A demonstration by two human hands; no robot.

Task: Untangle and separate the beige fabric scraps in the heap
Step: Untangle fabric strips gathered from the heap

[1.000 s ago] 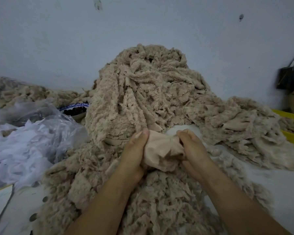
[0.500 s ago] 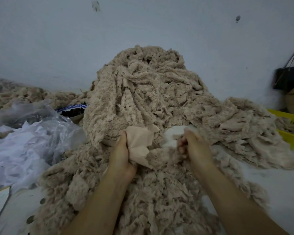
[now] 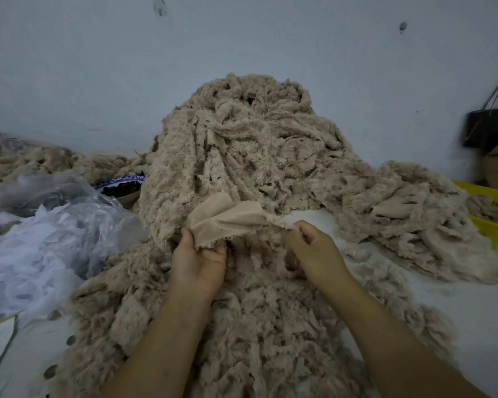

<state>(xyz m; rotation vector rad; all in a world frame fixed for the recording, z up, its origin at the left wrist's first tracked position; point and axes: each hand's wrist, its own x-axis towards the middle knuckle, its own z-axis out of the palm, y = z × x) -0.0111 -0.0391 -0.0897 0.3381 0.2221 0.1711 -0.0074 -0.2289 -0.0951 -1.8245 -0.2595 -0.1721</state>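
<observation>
White cloth in clear plastic (image 3: 35, 248) lies at the left. The left hand (image 3: 199, 259) pinches the near corner of a smooth beige scrap (image 3: 227, 219) between thumb and curled fingers. The scrap stretches across the front of the heap (image 3: 242, 153). The right hand (image 3: 314, 248), its fingers curled, pinches the scrap's other end. A yellow bin (image 3: 492, 228) sits at the far right.

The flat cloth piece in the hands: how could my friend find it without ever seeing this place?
Look at the big beige heap against the wall, then down to its front. There the left hand and right hand pinch the flat piece stretched between them. It is smooth and plain, while everything around it is fuzzy and shredded.
</observation>
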